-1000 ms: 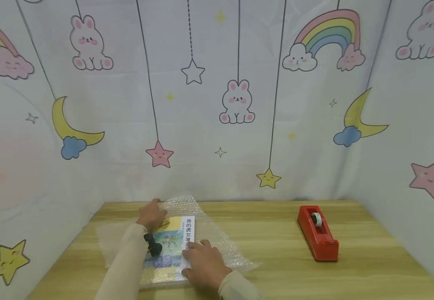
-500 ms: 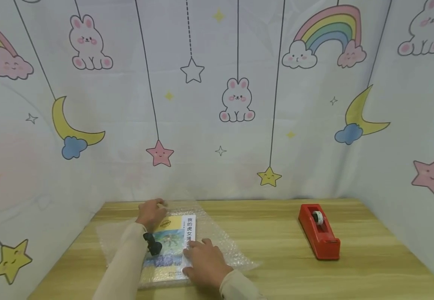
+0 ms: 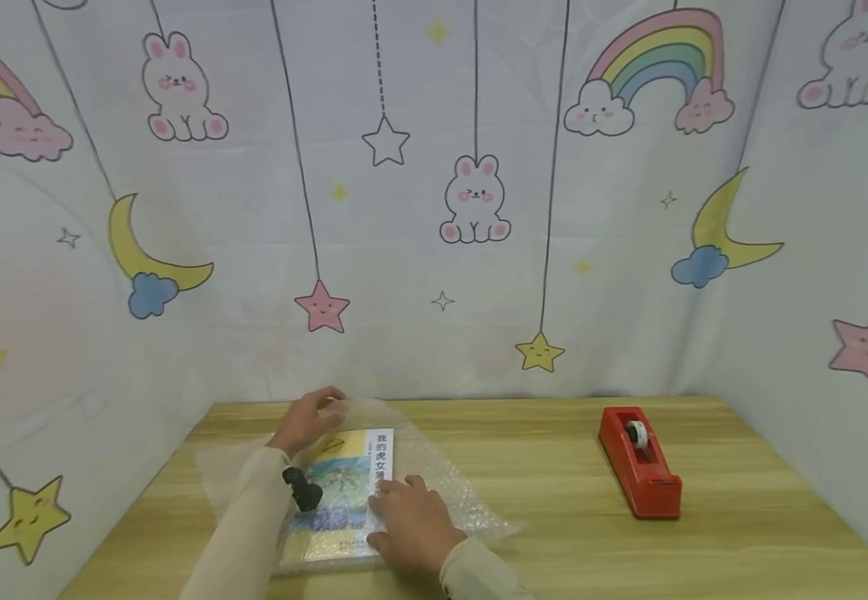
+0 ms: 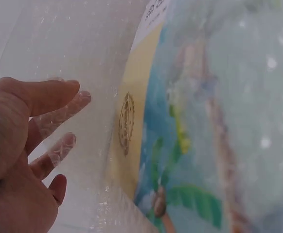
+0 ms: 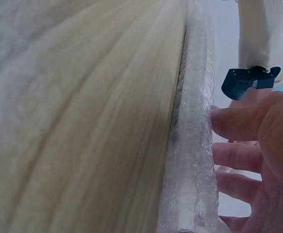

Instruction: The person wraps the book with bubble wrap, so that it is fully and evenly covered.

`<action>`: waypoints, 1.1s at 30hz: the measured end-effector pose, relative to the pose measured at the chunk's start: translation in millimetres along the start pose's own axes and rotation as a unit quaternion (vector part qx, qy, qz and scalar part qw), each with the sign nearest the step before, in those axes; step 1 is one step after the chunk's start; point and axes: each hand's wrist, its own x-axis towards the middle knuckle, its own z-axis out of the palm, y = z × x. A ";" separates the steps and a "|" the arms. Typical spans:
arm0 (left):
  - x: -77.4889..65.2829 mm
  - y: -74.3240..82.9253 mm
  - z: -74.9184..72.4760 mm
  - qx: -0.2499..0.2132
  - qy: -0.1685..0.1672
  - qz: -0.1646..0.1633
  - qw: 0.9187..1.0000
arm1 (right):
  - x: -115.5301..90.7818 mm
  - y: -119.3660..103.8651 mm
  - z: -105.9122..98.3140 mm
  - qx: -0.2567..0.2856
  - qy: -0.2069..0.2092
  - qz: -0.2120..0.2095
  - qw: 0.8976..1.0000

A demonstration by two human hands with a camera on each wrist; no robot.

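A book (image 3: 339,479) with a yellow and blue illustrated cover lies on bubble wrap (image 3: 434,462), and the clear wrap also covers its lower part. At the far left corner, my left hand (image 3: 308,419) holds the wrap's far flap. In the left wrist view, the thumb of that hand (image 4: 20,136) is on the near side of the sheet and the fingers show through it from behind. My right hand (image 3: 413,521) rests on the book's right side with fingers spread. The right wrist view has its fingertips against the wrapped top, along the bubble wrap (image 5: 192,136) edge.
A red tape dispenser (image 3: 639,462) with a small roll of tape stands on the right of the wooden table (image 3: 546,533). A white curtain (image 3: 403,350) printed with rabbits, stars and moons encloses the table's back and sides. A black wrist camera (image 3: 302,490) sits on the left sleeve.
My left hand has risen slightly and moved a little to the right and away, its fingers now at the wrap's far flap. The right hand stays in place on the book.
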 end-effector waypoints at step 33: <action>-41.8 25.7 -16.1 0.065 -0.113 0.142 0.981 | -2.2 -0.6 -2.3 0.006 0.008 -0.011 1.000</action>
